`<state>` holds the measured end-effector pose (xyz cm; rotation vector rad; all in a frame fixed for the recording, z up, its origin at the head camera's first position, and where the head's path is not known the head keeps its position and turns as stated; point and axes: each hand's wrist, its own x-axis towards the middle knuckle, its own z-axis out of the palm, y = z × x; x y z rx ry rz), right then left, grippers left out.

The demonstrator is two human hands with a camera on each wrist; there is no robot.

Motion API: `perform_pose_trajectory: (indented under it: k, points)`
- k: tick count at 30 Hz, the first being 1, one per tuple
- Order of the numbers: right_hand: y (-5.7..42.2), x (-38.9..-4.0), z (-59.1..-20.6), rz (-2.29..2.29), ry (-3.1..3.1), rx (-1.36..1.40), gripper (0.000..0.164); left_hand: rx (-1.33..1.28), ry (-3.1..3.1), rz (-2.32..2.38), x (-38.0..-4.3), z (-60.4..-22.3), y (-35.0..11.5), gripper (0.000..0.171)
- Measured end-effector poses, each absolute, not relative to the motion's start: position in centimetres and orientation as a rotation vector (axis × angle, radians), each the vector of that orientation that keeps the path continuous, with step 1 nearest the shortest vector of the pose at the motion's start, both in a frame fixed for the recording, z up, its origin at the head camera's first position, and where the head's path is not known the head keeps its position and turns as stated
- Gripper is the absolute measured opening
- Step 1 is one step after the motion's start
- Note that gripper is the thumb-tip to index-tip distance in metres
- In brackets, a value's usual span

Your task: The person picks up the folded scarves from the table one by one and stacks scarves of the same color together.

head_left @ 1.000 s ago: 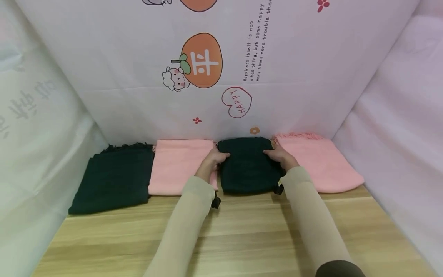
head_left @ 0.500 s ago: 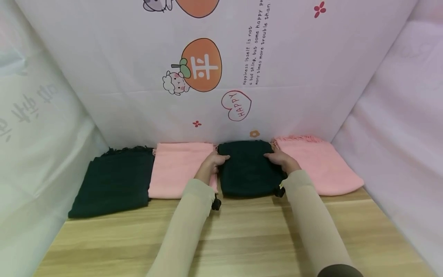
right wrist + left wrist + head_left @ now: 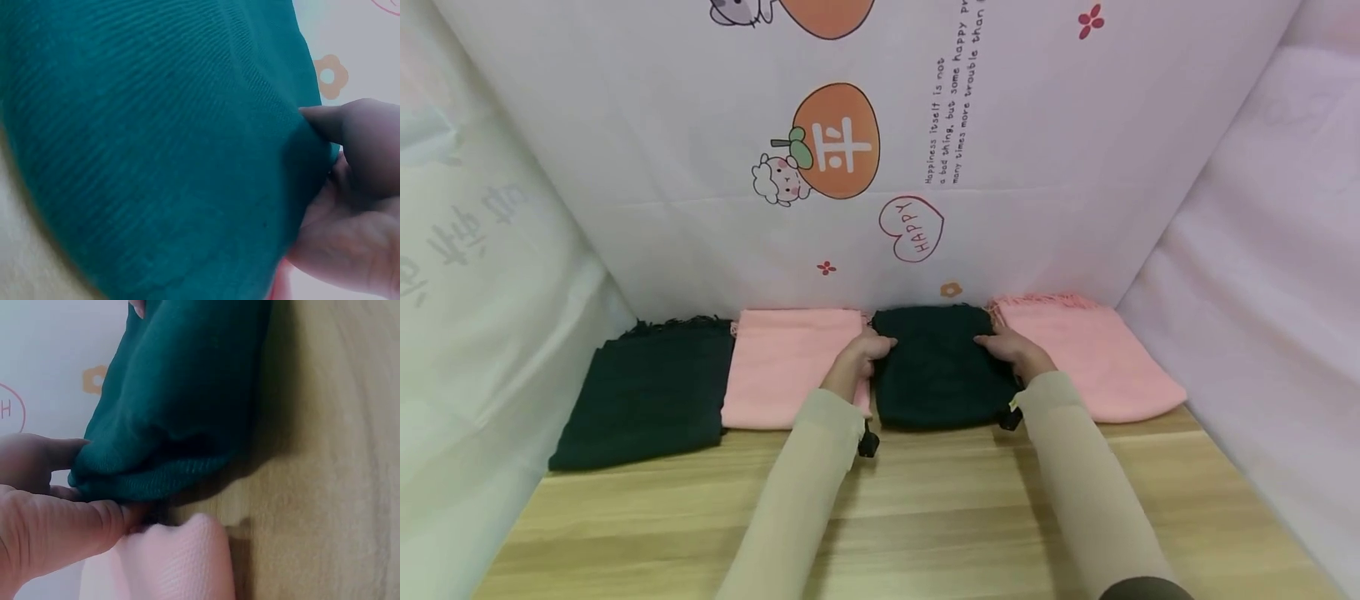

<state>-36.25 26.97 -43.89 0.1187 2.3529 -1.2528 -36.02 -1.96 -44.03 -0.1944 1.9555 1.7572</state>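
A folded dark green scarf (image 3: 946,367) lies between two pink ones, against the back wall. My left hand (image 3: 859,357) grips its left edge, with the thumb on top. The left wrist view shows the thumb and fingers (image 3: 59,519) pinching the cloth at a bunched fold. On the opposite edge my right hand (image 3: 1017,348) holds the same scarf, thumb on top and the other fingers partly hidden at the side. Its surface looks ribbed and smooth in the right wrist view, where the right hand (image 3: 356,194) pinches the border.
To the left lie a folded pink scarf (image 3: 790,367) and another dark green scarf (image 3: 647,396) with fringe. A fringed pink scarf (image 3: 1097,358) is at the right. White printed cloth (image 3: 1022,167) hangs behind the wooden table (image 3: 925,517) and at both sides.
The head view has tilted slightly, so the scene sits a little lower in it. Both hands keep their hold on the green scarf, almost still.
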Motion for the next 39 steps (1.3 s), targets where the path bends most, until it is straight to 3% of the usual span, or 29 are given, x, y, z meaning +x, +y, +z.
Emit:
perform_pose_trajectory:
  k: [21, 39]
  points:
    - [27.2, -35.1, -43.5, -1.41, 2.391, -0.001, 0.071, -0.253, 1.686, 2.002, -35.6, -45.2, -1.5, 0.074]
    - [27.2, -34.0, -41.4, -1.45, 2.438, -0.141, 0.063, -0.119, 1.727, 2.003, -34.8, -42.6, -2.1, 0.077]
